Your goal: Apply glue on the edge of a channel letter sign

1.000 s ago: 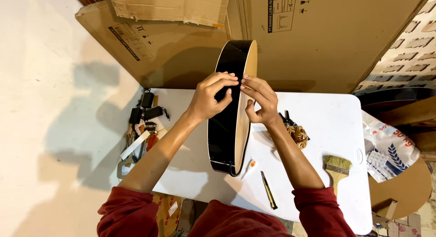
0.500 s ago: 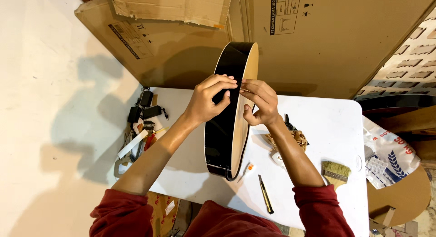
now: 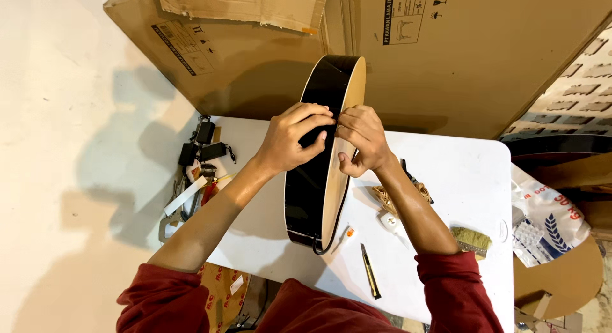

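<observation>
Since the earlier frame, the guitar body (image 3: 317, 180) has tilted slightly; it stands on edge on the white table (image 3: 465, 180). We keep left hand (image 3: 294, 140) and right hand (image 3: 361, 140) pinched closed on its upper rim, pressing evenly.

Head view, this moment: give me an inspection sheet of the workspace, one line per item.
Surface: white table, partly covered.
Job's things: black guitar body standing on edge, pale wood face to the right.
Clutter: utility knife, brush, small glue bottle, tool pile at the left edge.
Grippers: left hand and right hand both pinch the body's upper rim.
Cables: black adapters with cords.
Surroundings: cardboard sheets behind, printed bag at right.
</observation>
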